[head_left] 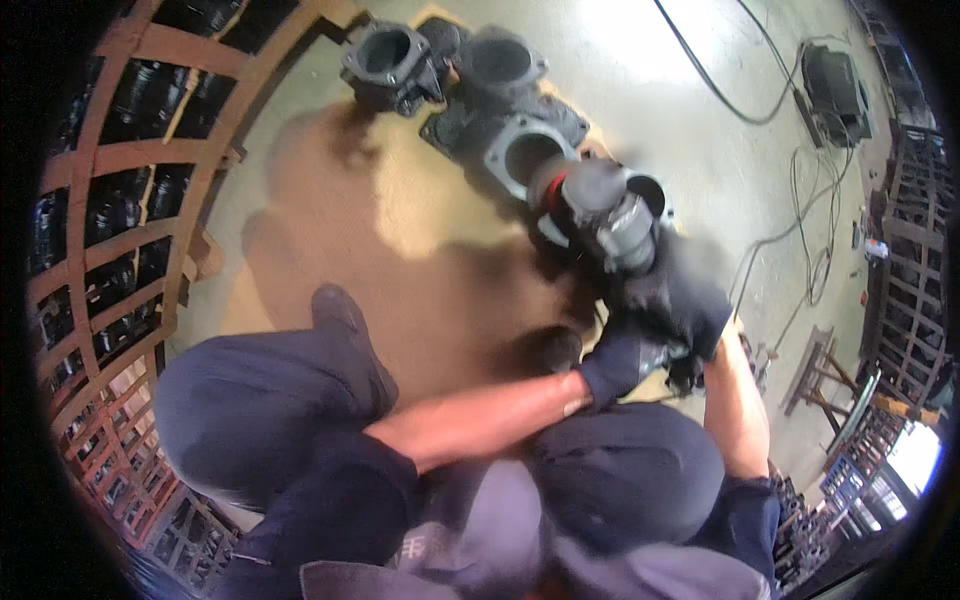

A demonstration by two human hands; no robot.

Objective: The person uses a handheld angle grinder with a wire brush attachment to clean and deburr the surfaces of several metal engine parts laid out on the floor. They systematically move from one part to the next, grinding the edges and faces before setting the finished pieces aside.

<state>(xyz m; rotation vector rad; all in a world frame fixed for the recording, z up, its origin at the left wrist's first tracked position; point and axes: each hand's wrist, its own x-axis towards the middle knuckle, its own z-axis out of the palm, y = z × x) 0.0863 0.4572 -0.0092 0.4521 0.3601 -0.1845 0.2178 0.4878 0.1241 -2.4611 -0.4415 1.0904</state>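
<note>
A blurred power tool point(622, 238) is gripped by the gloved right hand point(703, 303), over the near end of a row of castings point(470, 132); the left hand point(612, 368) is held at its rear, its closure not discernible. Room on the tan sheet point(410, 205) is bounded leftward by wooden crates point(185, 152); rightward, the floor point(715, 165) is crossed by cables point(757, 121).
</note>
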